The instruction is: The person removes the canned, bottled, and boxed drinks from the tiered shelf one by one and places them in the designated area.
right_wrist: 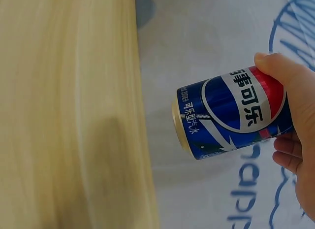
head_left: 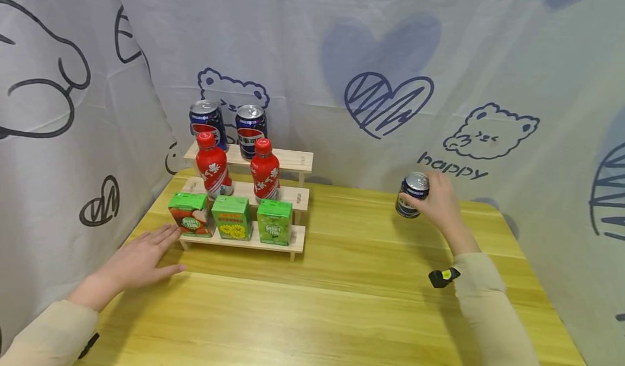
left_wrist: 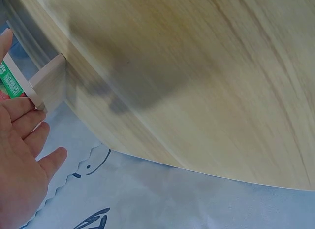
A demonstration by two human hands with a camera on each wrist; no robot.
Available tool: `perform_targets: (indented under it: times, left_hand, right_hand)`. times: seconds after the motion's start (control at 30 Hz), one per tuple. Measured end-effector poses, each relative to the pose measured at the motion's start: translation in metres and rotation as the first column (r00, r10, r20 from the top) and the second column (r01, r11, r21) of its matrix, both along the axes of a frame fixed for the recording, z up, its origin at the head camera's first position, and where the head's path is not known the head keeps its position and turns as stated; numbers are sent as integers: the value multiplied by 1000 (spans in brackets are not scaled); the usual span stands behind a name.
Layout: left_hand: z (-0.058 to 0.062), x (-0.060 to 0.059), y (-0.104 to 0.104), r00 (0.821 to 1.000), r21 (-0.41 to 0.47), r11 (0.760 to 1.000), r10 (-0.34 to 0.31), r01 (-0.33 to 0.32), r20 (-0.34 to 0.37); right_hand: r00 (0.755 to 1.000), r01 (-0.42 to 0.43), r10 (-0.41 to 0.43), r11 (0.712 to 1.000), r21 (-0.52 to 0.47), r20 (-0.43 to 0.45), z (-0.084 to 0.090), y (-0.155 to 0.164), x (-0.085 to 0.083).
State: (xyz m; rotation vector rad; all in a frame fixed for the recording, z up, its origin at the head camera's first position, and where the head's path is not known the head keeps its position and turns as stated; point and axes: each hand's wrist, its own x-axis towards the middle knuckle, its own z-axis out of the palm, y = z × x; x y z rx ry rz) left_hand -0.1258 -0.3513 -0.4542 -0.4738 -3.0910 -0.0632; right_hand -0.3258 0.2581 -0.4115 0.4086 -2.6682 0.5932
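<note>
My right hand (head_left: 441, 204) grips a blue soda can (right_wrist: 234, 111) near its top, thumb on one side and fingers on the other. In the right wrist view the can's gold-coloured bottom rim is clear of the table, with its label showing. My left hand (head_left: 138, 258), fingers extended, lies at the left end of the bottom tier of a three-step wooden shelf (head_left: 298, 241). Its fingertips touch the shelf's end in the left wrist view. Right beside them stands a green and red juice carton (head_left: 190, 216).
Two more green cartons (head_left: 231, 218) share the bottom tier. Two red bottles (head_left: 265, 171) are on the middle tier and two blue cans (head_left: 251, 132) on the top. A printed curtain (head_left: 303, 46) hangs behind the wooden table (head_left: 342, 301).
</note>
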Motion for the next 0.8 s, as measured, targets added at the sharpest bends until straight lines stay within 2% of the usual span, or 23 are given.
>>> perform_targets:
  times: [0.37, 0.57, 0.8]
  left_hand:
    - [-1, 0, -1, 1000, 5, 1000, 2, -2, -1]
    - [1, 0, 0, 1000, 7, 1000, -1, 1, 0]
    - [-3, 0, -1, 1000, 4, 1000, -9, 9, -15]
  right_hand:
    - [991, 72, -67, 996, -42, 113, -15, 43, 7]
    - [988, 100, -95, 994, -39, 125, -20, 64, 10]
    - [984, 101, -92, 994, -51, 155, -27, 83, 9]
